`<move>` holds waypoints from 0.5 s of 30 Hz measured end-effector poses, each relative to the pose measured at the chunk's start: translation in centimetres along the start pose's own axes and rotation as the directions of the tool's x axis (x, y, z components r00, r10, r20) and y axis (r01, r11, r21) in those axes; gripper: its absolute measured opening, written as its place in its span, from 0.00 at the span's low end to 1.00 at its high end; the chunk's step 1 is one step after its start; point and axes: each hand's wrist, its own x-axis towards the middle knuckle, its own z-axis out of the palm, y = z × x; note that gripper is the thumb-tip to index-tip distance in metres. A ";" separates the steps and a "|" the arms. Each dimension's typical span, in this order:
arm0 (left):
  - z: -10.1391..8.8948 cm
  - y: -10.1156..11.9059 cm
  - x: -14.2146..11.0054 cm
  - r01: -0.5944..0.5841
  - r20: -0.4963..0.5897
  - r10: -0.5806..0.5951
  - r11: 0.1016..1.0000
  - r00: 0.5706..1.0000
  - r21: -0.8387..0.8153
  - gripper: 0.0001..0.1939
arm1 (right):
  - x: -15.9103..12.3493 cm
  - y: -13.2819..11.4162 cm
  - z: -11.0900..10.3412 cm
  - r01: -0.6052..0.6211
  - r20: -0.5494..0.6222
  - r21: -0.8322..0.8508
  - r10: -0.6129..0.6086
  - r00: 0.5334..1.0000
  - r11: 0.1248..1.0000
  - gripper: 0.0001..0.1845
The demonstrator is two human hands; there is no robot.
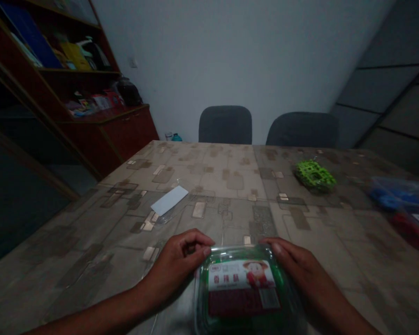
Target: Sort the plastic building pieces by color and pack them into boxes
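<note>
**Table (91, 242):** 1, patterned top with beige and brown rectangles, filling the lower frame.

**Cabinet (132, 132):** 1, dark red wood, upper left, with shelves of books and packets, too dim to count. 1 dark bundle (128, 91) sits on its counter.

**Panelled wall (380, 93):** 1 section, grey, far right.

**Chairs (225, 124) (302, 130):** 2, dark grey, side by side beyond the far table edge.

**Box (242, 291):** 1, clear plastic with green inside, at the near table edge, bottom centre, bearing 1 red-and-white label (240, 274).

**Bag (401, 200):** 1, clear, at the right edge, holding blue and red items, blurred.

**Hands:** 2, apart, clamped on the box from opposite sides. Left hand (174, 270) curls over its upper left corner; right hand (300, 265) presses its upper right corner.

**Green object (314, 175):** 1, lattice-like, right of centre on the table.

**Card (169, 200):** 1, pale, mid-table, left of centre.

**Bottles (168, 136) (176, 137):** 2, small, by the far table corner; one has a blue top.
</note>
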 end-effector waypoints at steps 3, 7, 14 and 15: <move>-0.2 -0.1 0.0 -0.022 -0.020 0.023 0.999 1.000 0.046 0.11 | 0.4 0.0 0.0 -0.042 0.034 0.145 0.037 0.999 0.989 0.32; -0.4 -0.5 0.0 -0.044 -0.022 0.046 0.996 0.999 0.083 0.10 | 0.8 0.2 -0.5 -0.085 0.086 0.211 0.068 0.994 0.974 0.37; -1.1 -0.6 0.6 -0.054 -0.043 0.060 0.991 0.997 0.120 0.11 | 0.7 0.0 -0.4 -0.123 0.136 0.233 0.093 0.986 0.965 0.35; -1.3 -0.4 0.8 -0.063 -0.061 0.072 0.989 0.996 0.132 0.11 | 0.9 0.0 -0.2 -0.098 0.124 0.239 0.070 0.990 0.966 0.33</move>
